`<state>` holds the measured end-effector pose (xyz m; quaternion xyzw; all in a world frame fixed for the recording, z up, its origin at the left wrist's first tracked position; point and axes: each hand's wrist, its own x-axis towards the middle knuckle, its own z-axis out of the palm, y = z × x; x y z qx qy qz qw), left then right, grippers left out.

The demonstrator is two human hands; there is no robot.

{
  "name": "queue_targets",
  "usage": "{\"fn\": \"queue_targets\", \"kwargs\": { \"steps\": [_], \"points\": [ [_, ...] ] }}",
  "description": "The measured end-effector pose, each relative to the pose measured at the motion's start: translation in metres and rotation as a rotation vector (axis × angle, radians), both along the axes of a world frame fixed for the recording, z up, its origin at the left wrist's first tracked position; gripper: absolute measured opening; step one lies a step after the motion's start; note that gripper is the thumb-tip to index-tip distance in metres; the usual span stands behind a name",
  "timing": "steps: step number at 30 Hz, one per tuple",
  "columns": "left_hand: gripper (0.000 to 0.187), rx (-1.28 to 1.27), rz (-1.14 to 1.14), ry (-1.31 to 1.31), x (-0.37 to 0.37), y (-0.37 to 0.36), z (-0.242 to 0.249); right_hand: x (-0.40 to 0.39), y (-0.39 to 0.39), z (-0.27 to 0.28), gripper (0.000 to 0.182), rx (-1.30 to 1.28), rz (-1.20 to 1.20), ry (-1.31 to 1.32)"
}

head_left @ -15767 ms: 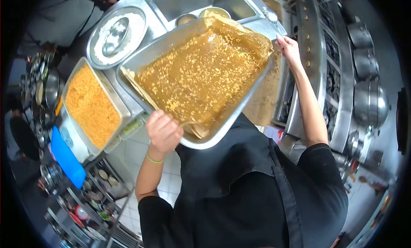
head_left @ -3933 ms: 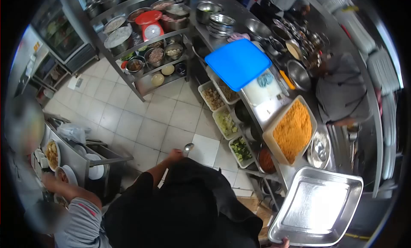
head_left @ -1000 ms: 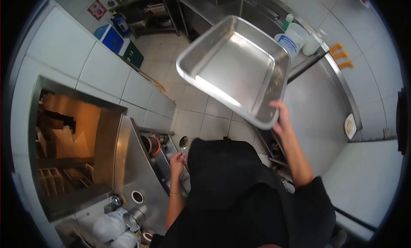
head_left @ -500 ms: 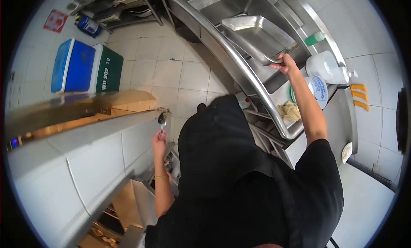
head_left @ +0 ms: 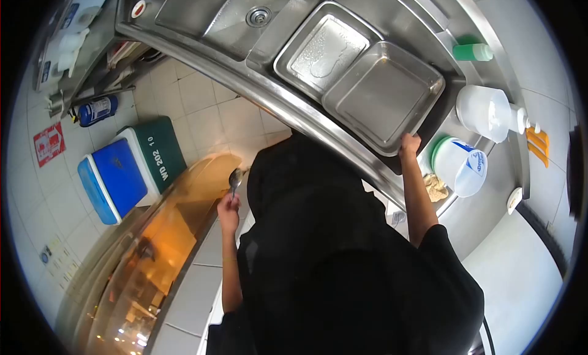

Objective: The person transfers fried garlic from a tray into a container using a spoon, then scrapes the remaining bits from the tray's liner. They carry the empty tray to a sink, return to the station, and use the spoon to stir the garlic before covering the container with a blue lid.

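Observation:
My right hand [head_left: 410, 145] grips the near corner of a rectangular metal pan [head_left: 386, 94], fingers closed round its rim. The pan is in the right-hand sink basin and partly overlaps a second metal pan [head_left: 334, 45], which is wet inside. On the left, my left hand [head_left: 228, 208] is closed on the handle of a metal spoon [head_left: 235, 178], its bowl pointing up and away from me. The spoon is held over the gap between my body and the glass-fronted case.
Right of the sink [head_left: 260, 88] stand a white tub [head_left: 453, 162], a translucent container [head_left: 484, 113], a green bottle [head_left: 473, 52] and a crumpled cloth [head_left: 436, 188]. A lit glass case [head_left: 147, 257] borders my left. Blue and green coolers [head_left: 116, 186] stand on the floor beyond it.
My view has turned toward the sink. The pan in my right hand has gone from tilted to lying lower and flatter in the basin. The spoon stays in my left hand.

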<state>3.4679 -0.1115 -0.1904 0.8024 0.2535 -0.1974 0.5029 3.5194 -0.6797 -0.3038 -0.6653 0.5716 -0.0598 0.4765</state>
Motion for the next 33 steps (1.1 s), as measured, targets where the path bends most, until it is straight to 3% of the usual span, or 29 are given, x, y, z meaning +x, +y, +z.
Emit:
{"fn": "queue_targets", "kwargs": {
  "steps": [1, 3, 5, 6, 9, 10, 11, 15, 17, 19, 23, 24, 27, 29, 30, 31, 33],
  "points": [
    [0.01, 0.041, -0.123, 0.048, 0.015, 0.0, 0.007, 0.0, 0.0, 0.013, 0.038, -0.151, 0.131, 0.286],
    [0.01, -0.019, -0.07, 0.067, 0.047, -0.004, 0.008, -0.012, -0.004, 0.009, 0.021, -0.53, 0.458, 0.197],
    [0.01, -0.128, 0.028, 0.089, 0.076, -0.004, 0.006, -0.011, -0.005, 0.002, 0.025, -0.528, 0.424, 0.136],
    [0.009, -0.086, -0.039, 0.048, 0.085, -0.004, 0.004, -0.017, -0.007, 0.002, 0.03, -0.528, 0.393, 0.067],
    [0.009, -0.122, -0.035, 0.079, 0.103, -0.008, -0.003, -0.047, -0.017, -0.059, 0.04, -0.568, 0.18, 0.185],
    [0.009, -0.125, -0.044, 0.094, 0.108, -0.013, -0.002, -0.065, -0.029, -0.091, 0.047, -0.416, 0.195, 0.185],
    [0.008, -0.122, -0.06, 0.103, 0.112, -0.017, 0.001, -0.057, -0.024, -0.09, 0.041, -0.456, 0.17, 0.138],
    [0.007, -0.15, -0.094, 0.173, 0.123, -0.013, 0.001, -0.001, 0.02, -0.018, 0.029, -0.453, 0.075, 0.148],
    [0.007, -0.135, -0.113, 0.192, 0.127, -0.001, -0.007, -0.003, 0.018, -0.018, 0.025, -0.461, 0.005, 0.136],
    [0.008, -0.128, -0.129, 0.217, 0.127, 0.016, -0.022, -0.009, 0.014, -0.028, 0.021, -0.659, 0.114, 0.293],
    [0.012, -0.095, -0.219, 0.288, 0.148, 0.041, -0.037, 0.015, 0.022, 0.012, 0.015, -0.679, 0.108, 0.477],
    [0.012, -0.118, -0.244, 0.301, 0.151, 0.052, -0.053, 0.025, 0.022, 0.022, 0.017, -0.548, -0.024, 0.516],
    [0.014, -0.179, -0.315, 0.36, 0.146, 0.096, -0.116, 0.028, 0.01, 0.037, 0.018, -0.487, 0.143, 0.677],
    [0.016, -0.213, -0.344, 0.406, 0.15, 0.12, -0.132, -0.018, -0.036, -0.041, 0.017, -0.853, 0.428, 0.857],
    [0.016, 0.017, -0.724, 0.174, 0.187, 0.076, -0.076, -0.006, -0.037, -0.028, 0.019, -0.778, 0.191, 0.747],
    [0.016, 0.022, -0.724, 0.17, 0.196, 0.082, -0.079, 0.031, -0.016, 0.03, 0.018, -0.668, 0.195, 0.731],
    [0.019, 0.006, -0.675, 0.308, 0.209, 0.1, -0.104, 0.058, 0.009, 0.089, 0.017, -0.673, 0.216, 0.538]
  ]
}}
